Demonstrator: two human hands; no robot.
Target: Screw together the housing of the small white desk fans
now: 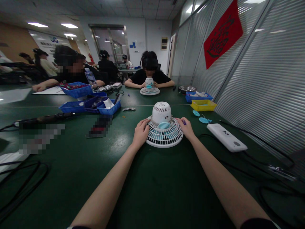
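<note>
A white fan (161, 111) lies face down on the green table, its motor housing pointing up and its round grille spread below. A light blue disc (164, 125) shows on the near side of the housing, and blue blades are partly visible through the grille. My left hand (140, 133) is closed on the left rim of the grille, fingers bent over the edge. On the opposite rim, my right hand (187, 128) grips the fan too. A small purple piece (184, 122) shows at its fingers; its kind is too small to tell.
A yellow tray (203, 105), light blue parts (204, 120) and a white power bank (227, 137) with cables lie to the right. Blue bins (110, 107) stand at left. Across the table, a person (150, 74) handles a similar fan (149, 91).
</note>
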